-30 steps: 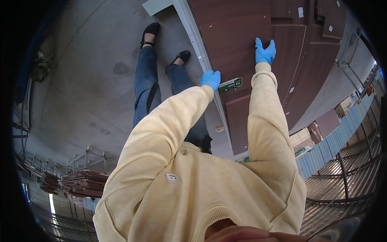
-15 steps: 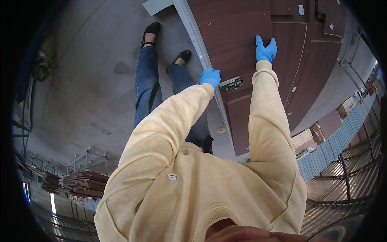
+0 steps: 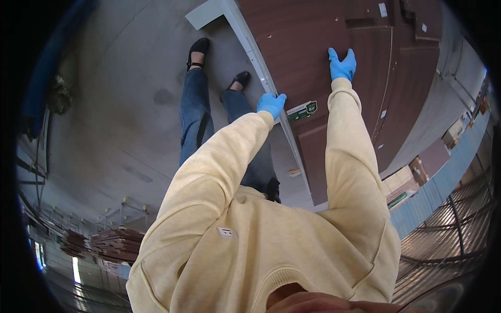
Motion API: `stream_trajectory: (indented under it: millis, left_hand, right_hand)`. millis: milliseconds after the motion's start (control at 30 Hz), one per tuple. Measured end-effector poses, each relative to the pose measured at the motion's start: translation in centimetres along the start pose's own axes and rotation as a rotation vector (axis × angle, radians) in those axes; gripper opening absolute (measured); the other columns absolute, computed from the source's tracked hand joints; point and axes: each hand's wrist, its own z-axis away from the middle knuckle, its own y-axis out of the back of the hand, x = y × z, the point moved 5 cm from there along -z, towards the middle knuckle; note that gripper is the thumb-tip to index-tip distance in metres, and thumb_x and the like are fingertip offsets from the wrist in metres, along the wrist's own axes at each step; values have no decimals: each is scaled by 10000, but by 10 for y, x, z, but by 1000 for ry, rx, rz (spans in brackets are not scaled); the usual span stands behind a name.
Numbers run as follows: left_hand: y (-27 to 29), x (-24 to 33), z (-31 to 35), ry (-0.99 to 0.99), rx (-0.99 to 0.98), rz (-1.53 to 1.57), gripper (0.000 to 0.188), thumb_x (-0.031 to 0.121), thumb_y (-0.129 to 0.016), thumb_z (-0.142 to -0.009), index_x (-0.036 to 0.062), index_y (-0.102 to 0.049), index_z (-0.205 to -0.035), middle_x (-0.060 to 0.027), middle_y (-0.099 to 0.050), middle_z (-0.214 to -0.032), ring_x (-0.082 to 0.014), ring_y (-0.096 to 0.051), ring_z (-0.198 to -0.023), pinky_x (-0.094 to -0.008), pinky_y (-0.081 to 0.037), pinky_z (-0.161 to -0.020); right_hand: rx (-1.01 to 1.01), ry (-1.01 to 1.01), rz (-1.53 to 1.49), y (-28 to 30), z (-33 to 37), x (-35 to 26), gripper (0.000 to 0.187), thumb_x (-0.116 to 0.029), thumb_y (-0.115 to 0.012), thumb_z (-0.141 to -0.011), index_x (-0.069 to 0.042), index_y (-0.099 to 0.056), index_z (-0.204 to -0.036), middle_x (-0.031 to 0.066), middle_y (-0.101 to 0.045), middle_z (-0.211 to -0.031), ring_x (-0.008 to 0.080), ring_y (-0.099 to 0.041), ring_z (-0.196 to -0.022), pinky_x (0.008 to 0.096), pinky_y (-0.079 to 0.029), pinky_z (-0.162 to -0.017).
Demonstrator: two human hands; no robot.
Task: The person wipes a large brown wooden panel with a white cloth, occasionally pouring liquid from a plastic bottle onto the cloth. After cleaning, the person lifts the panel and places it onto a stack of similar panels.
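Note:
Both my hands wear blue gloves. My left hand point(image 3: 271, 106) is at the near left edge of a dark brown wood-grain panel point(image 3: 308, 57), its fingers curled over that edge beside a pale metal rail point(image 3: 254, 55). Farther to the right, my right hand point(image 3: 342, 67) rests over the panel's face, thumb and fingers spread in a V, with nothing seen between them. A green and white label point(image 3: 302, 111) sits on the brown surface just right of my left hand. Small round holes dot the panel.
More brown boards point(image 3: 412, 94) with small white stickers lie to the right. A pale bracket-like piece point(image 3: 204, 14) juts out left of the rail. Stacked brown panels point(image 3: 116, 244) stand at the lower left, cartons point(image 3: 401, 183) at the right. Grey concrete floor point(image 3: 141, 99) spreads left.
The view has shifted slightly. Both hands keep nearly the same places on the panel, and my right hand's fingers remain spread.

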Motion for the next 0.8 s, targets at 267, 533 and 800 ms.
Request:
stream_trajectory:
  millis: [267,533,800]
  left_hand:
    - [52,-32,6,-16,4,232,299,263,-655,-917,-2,-758,-1009,-133,-741,-848,-237,-700,-766,-371,-546,-728]
    - [80,-6,69,18,-96,59,285,180,-663,-1007,15,-707,-1235,-83,-736,-1041,-182,-717,-834,-302,-597,-673]
    - [79,30,129,-99,-184,-113,338,222,-637,-1032,35,-675,-1311,-75,-734,-1109,-190,-724,-945,-352,-604,-782]
  right_hand:
    - [130,28,-68,39,34,65,806,-505,-778,-869,17,-557,-1443,250,-545,-1502,402,-502,-1409,471,-404,-1186]
    - [138,-314,-83,97,170,173,716,-453,-765,-900,42,-606,-1392,280,-605,-1428,408,-563,-1358,458,-445,-1148]
    - [-111,-592,-216,78,313,195,677,-477,-726,-901,-42,-624,-1409,233,-614,-1440,394,-583,-1340,453,-458,-1141]
